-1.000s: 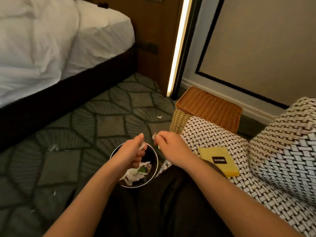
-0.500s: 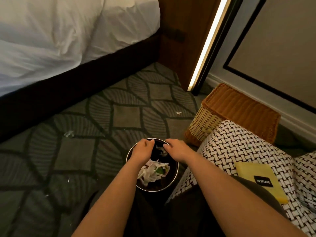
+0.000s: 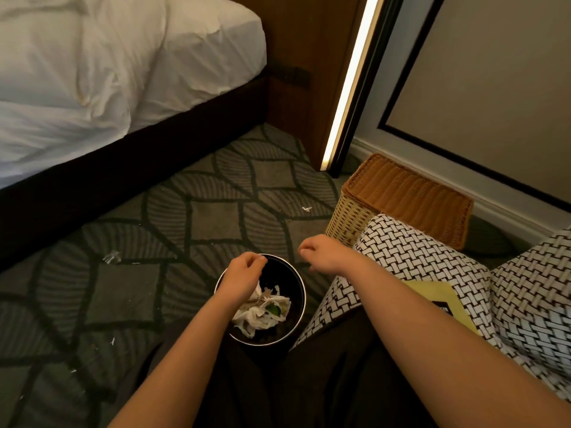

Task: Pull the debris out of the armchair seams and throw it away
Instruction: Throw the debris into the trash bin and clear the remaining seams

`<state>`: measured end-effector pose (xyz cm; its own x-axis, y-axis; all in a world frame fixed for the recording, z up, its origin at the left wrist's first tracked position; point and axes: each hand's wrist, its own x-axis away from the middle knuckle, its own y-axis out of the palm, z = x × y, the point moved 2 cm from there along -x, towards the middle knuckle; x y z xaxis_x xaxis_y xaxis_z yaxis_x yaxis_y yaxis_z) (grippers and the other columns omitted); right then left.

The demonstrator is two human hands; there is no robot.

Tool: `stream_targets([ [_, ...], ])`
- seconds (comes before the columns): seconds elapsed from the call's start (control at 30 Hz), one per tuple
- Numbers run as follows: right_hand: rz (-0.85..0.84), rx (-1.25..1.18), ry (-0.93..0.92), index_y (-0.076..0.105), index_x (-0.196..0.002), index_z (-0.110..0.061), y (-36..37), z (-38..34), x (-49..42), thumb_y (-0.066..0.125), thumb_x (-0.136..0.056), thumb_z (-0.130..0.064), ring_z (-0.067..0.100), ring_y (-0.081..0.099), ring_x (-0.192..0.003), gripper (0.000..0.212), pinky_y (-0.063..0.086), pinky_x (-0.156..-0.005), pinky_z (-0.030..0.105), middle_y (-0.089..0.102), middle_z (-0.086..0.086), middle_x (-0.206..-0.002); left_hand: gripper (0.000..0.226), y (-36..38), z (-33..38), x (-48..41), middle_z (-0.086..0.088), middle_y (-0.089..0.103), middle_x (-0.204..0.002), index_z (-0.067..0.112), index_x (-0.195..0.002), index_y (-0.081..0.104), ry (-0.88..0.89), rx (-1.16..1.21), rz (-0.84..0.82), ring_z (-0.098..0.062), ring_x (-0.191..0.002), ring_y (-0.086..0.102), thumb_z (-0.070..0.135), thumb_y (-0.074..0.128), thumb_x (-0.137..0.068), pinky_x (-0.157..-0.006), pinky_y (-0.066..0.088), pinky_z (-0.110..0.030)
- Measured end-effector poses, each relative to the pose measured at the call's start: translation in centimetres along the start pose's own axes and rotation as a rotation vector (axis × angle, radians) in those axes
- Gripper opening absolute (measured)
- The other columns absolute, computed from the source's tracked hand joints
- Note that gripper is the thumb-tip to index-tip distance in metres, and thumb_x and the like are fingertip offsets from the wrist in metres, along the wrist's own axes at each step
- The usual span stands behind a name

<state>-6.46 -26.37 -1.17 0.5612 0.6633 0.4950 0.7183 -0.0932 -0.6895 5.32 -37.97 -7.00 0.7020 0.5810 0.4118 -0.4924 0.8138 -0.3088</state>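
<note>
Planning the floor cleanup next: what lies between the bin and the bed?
Head view shows only patterned carpet there, with a small white scrap on it.

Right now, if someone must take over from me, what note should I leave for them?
Left hand: over the bin, fingers curled down; holding anything, cannot tell.
Right hand: loosely curled, nothing seen in it, beside the bin.
Done: crumpled paper lies in the bin.
To do: check the armchair seams; white scraps lie on the carpet.
</note>
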Motion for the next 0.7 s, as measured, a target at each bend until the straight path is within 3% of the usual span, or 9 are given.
stream_targets([
  [0.13, 0.057, -0.034, -0.084, 0.057, -0.121, -0.013, -1.8, 0.4, 3.8, 0.040, -0.098, -0.022, 0.020, 0.061, -0.099, 0.030, 0.049, -0.091, 0.037, 0.060, 0.006, -0.115, 0.021, 0.7, 3.3, 2.8, -0.004, 0.061, -0.104, 0.012, -0.105, 0.060, 0.066, -0.009, -0.071, -0.011, -0.089, 0.057, 0.022, 0.044, -0.096, -0.069, 0.042, -0.024],
  [0.27, 0.148, -0.141, -0.115, 0.055, -0.122, -0.015, -4.4, 3.2, 8.8, 0.039, -0.098, -0.024, 0.011, 0.062, -0.090, 0.030, 0.048, -0.078, 0.025, 0.060, -0.001, -0.107, 0.024, 2.7, 7.9, 6.9, -0.003, 0.062, -0.105, 0.011, -0.108, 0.060, 0.207, -0.100, -0.221, -0.008, -0.088, 0.058, 0.023, 0.042, -0.097, -0.067, 0.040, -0.017],
  [0.4, 0.257, -0.258, -0.022, 0.055, -0.123, -0.020, -6.6, 8.6, 14.5, 0.040, -0.098, -0.028, 0.009, 0.061, -0.092, 0.030, 0.048, -0.086, 0.031, 0.062, -0.005, -0.106, 0.025, 5.7, 12.2, 11.0, -0.001, 0.065, -0.102, 0.011, -0.107, 0.061, 0.366, -0.194, -0.325, -0.010, -0.090, 0.061, 0.025, 0.043, -0.096, -0.067, 0.044, -0.012],
  [0.5, 0.312, -0.334, 0.046, 0.056, -0.119, -0.021, -7.1, 12.8, 19.0, 0.040, -0.098, -0.029, 0.009, 0.062, -0.093, 0.028, 0.049, -0.085, 0.029, 0.063, -0.006, -0.104, 0.023, 8.6, 14.1, 13.7, 0.003, 0.066, -0.096, 0.013, -0.104, 0.061, 0.464, -0.221, -0.407, -0.008, -0.087, 0.063, 0.026, 0.043, -0.096, -0.075, 0.046, -0.017],
  [0.6, 0.365, -0.430, 0.143, 0.057, -0.118, -0.023, -6.7, 17.6, 23.8, 0.041, -0.097, -0.031, 0.009, 0.062, -0.095, 0.027, 0.050, -0.087, 0.030, 0.064, -0.007, -0.106, 0.021, 12.7, 15.3, 16.6, -0.002, 0.065, -0.089, 0.008, -0.098, 0.062, 0.528, -0.179, -0.524, -0.010, -0.080, 0.061, 0.019, 0.045, -0.095, -0.074, 0.046, -0.016],
  [0.7, 0.445, -0.472, 0.269, 0.057, -0.114, -0.025, -5.2, 22.6, 28.1, 0.043, -0.096, -0.029, 0.009, 0.061, -0.096, 0.023, 0.051, -0.085, 0.029, 0.063, -0.006, -0.107, 0.019, 17.4, 15.5, 19.1, -0.007, 0.065, -0.092, 0.018, -0.088, 0.062, 0.565, -0.227, -0.660, -0.021, -0.089, 0.062, 0.020, 0.044, -0.095, -0.086, 0.048, -0.031],
])
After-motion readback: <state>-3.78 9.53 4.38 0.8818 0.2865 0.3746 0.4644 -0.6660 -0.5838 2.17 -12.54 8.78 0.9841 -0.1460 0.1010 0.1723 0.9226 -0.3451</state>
